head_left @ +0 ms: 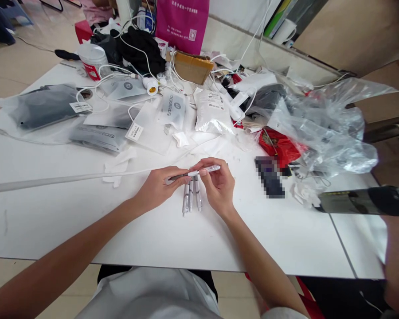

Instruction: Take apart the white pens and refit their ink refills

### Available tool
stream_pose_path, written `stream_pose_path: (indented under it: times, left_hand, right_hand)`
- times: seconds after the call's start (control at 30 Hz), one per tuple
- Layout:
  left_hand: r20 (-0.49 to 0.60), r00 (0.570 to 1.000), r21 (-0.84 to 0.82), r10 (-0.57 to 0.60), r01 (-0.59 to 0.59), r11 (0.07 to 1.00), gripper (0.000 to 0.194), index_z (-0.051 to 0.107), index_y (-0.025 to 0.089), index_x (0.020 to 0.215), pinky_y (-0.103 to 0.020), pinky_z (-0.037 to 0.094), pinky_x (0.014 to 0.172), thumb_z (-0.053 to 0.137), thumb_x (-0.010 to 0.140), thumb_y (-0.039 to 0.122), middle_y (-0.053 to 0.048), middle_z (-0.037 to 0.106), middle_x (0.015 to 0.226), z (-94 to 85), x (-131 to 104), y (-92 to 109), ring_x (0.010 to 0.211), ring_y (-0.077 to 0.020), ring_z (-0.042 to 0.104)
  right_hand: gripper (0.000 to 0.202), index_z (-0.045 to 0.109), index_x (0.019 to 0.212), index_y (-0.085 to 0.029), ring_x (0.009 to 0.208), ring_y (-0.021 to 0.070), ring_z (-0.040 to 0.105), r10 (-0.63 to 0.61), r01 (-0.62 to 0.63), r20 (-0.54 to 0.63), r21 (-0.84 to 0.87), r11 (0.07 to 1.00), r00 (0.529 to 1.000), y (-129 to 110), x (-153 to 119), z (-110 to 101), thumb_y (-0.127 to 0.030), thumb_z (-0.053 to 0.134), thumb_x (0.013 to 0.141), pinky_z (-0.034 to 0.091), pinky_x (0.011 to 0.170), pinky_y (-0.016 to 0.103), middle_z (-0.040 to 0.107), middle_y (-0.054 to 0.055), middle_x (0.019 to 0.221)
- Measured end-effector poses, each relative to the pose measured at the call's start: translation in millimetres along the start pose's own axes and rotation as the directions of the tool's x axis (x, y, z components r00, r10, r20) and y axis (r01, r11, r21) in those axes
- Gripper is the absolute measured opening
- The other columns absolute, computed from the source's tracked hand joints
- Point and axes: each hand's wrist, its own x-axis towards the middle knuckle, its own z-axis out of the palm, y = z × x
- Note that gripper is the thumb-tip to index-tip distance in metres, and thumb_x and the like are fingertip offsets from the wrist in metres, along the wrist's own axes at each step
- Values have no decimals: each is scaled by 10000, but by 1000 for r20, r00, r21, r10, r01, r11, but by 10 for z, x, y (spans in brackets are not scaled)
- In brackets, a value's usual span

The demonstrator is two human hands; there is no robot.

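A pen [194, 173] with a white and clear barrel and a darker grey end is held level, slightly tilted, between both hands above the table. My left hand [159, 186] pinches its grey end between thumb and fingers. My right hand [220, 186] grips the clear end with thumb and fingertips. Just beneath the hands, several similar clear-and-white pens [198, 200] lie side by side on the white table [146, 237]. Their far ends are hidden under the held pen and my fingers.
Packed plastic pouches [99, 137] and a white bag [213, 113] spread behind my hands. A phone-like dark object [270, 177], blurred out, lies right, near a red bag [281, 148] and clear plastic [326, 128]. A dark bottle [355, 201] juts in. A white cable [76, 178] crosses left.
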Motion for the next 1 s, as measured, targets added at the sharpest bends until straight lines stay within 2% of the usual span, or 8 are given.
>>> stream_pose_path:
  times: [0.07, 0.17, 0.33, 0.53, 0.73, 0.83, 0.93, 1.0]
  left_hand:
    - [-23, 1000, -10, -14, 13, 1000, 353, 855, 243, 1154, -291, 487, 796, 738, 990, 532, -49, 804, 1012, -8, 1, 12, 874, -186, 661]
    - [-29, 999, -3, -28, 28, 1000, 361, 849, 248, 1168, -294, 487, 793, 723, 997, 540, -49, 803, 1023, -20, -1, 23, 879, -189, 655]
    - [-21, 999, -24, -25, 24, 999, 369, 850, 242, 1143, -285, 493, 754, 735, 983, 553, -61, 807, 1039, -26, -3, 6, 930, -209, 680]
    - [16, 1000, -30, -20, 20, 999, 337, 848, 242, 1109, -287, 504, 779, 744, 982, 536, -55, 822, 1062, -6, 0, 24, 946, -213, 698]
    - [-19, 996, -12, -83, 83, 996, 379, 833, 229, 1019, -301, 501, 764, 698, 999, 583, -39, 808, 936, -17, 9, 57, 855, -200, 685]
    - [-22, 996, -5, -86, 86, 996, 376, 841, 233, 1006, -298, 502, 760, 730, 973, 590, -34, 804, 933, -19, 11, 48, 850, -196, 676]
    - [1, 997, -5, -78, 78, 997, 355, 857, 244, 1043, -294, 499, 756, 770, 944, 574, -39, 821, 983, -1, 6, 38, 873, -203, 679]
    - [25, 997, -16, -80, 80, 997, 356, 859, 240, 1053, -294, 498, 747, 758, 955, 567, -44, 822, 971, 12, 3, 37, 864, -203, 681]
  right_hand:
    - [290, 623, 1314, -275, 1089, 222, 755, -27, 26, 68, 26, 999, 997, -26, -10, 6, -400, 670, 1057, 623, 962, 449, 777, 68, 1133]
    - [309, 610, 1345, -279, 1093, 228, 768, -29, 25, 68, 57, 998, 997, -57, -25, 28, -363, 678, 1057, 630, 941, 448, 788, 72, 1140]
    - [196, 665, 1114, -258, 1023, 242, 810, 30, -28, -25, 102, 994, 999, -57, -36, 76, -331, 791, 984, 655, 910, 450, 818, 58, 1055]
    - [292, 614, 960, -257, 922, 195, 788, 43, -37, -83, 66, 997, 996, -1, -10, 69, -346, 885, 896, 646, 865, 378, 778, 2, 906]
    - [394, 536, 1355, -300, 1207, 245, 760, 31, -38, 66, 106, 994, 997, -50, -6, 31, -441, 708, 1030, 644, 1013, 493, 770, 98, 1325]
    - [328, 589, 1281, -293, 1098, 253, 798, 30, -31, 21, 73, 997, 999, -27, -18, 29, -418, 735, 1015, 660, 948, 485, 811, 67, 1156]
    - [341, 634, 1111, -279, 948, 232, 802, 42, -42, -62, 0, 999, 997, 9, -4, 21, -412, 870, 903, 660, 896, 438, 787, 16, 940]
    - [426, 629, 1170, -284, 982, 225, 798, 41, -41, -46, 18, 999, 998, 10, 19, 6, -431, 895, 872, 655, 934, 433, 790, 21, 993]
